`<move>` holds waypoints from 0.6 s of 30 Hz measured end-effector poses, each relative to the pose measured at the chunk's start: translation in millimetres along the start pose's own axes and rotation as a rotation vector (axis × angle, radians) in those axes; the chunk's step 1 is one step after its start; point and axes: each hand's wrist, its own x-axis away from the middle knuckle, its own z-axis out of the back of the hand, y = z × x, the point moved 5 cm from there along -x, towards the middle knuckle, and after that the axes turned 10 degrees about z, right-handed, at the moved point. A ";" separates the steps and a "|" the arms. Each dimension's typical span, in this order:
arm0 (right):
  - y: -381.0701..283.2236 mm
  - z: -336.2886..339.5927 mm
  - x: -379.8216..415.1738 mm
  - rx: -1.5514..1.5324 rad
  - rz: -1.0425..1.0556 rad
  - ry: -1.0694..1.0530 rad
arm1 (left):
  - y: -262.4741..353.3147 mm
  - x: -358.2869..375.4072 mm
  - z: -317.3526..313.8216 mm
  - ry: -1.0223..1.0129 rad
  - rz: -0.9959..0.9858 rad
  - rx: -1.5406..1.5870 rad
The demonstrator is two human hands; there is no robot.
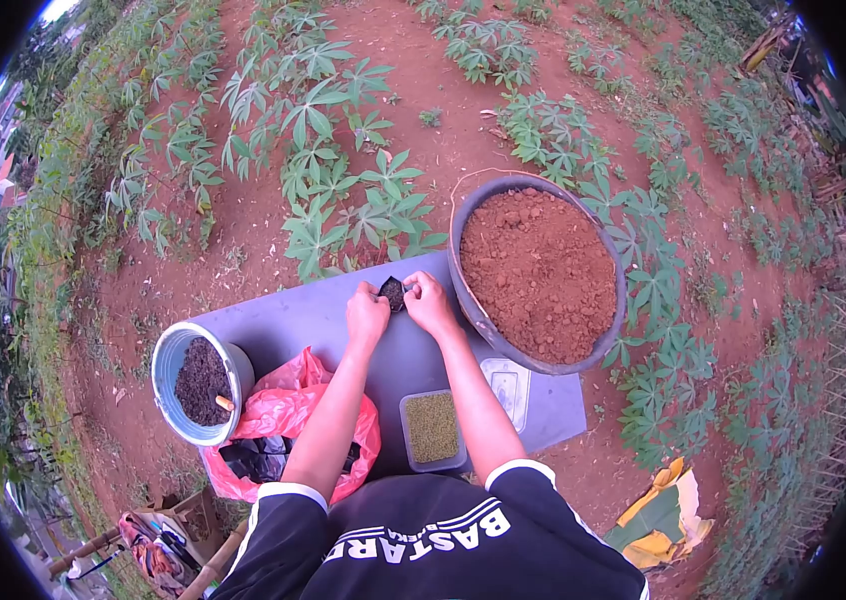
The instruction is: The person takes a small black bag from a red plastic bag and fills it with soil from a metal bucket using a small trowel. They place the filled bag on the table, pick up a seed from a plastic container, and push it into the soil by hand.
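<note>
A small black plastic planting bag filled with dark soil stands at the far edge of the grey table, its mouth facing up. My left hand pinches its left side with curled fingers. On the opposite side, my right hand grips the rim with thumb and fingers closed. Whether the bag's base rests on the table cannot be made out. Just right of my right hand is a large dark basin heaped with reddish soil.
Left on the table stands a pale blue bucket of dark soil with an orange-handled tool. A pink plastic bag holds black plastic. Nearer me are a tub of small green seeds and a clear lid. Leafy plants surround the table.
</note>
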 end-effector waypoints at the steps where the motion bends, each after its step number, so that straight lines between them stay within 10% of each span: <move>1: 0.4 -0.3 0.3 0.000 -0.001 -0.001 | -1.2 -0.4 -0.1 -0.016 0.009 -0.005; 18: 9.2 -2.3 -7.2 0.188 0.012 -0.009 | 3.0 -9.1 8.3 0.022 -0.150 -0.095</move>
